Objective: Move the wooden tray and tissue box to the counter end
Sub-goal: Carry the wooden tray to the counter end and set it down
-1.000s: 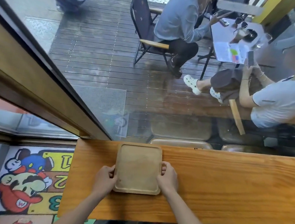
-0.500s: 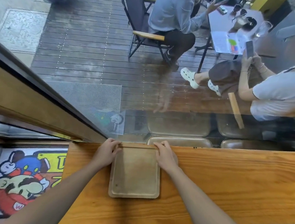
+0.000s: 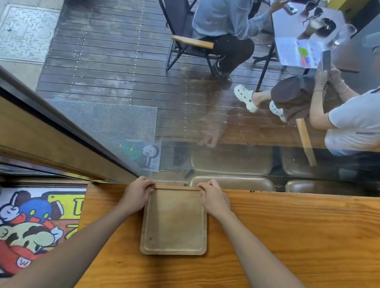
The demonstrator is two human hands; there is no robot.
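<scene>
While the left hand [image 3: 137, 193] curls over the far left corner of the wooden tray [image 3: 174, 223] and the right hand [image 3: 214, 198] grips its far right corner, the tray lies flat on the orange-brown wooden surface [image 3: 291, 240], its far edge against the window glass [image 3: 186, 120].

A long wooden counter [image 3: 291, 240] carries one empty wooden tray [image 3: 175, 225], lying flat near its left end
</scene>
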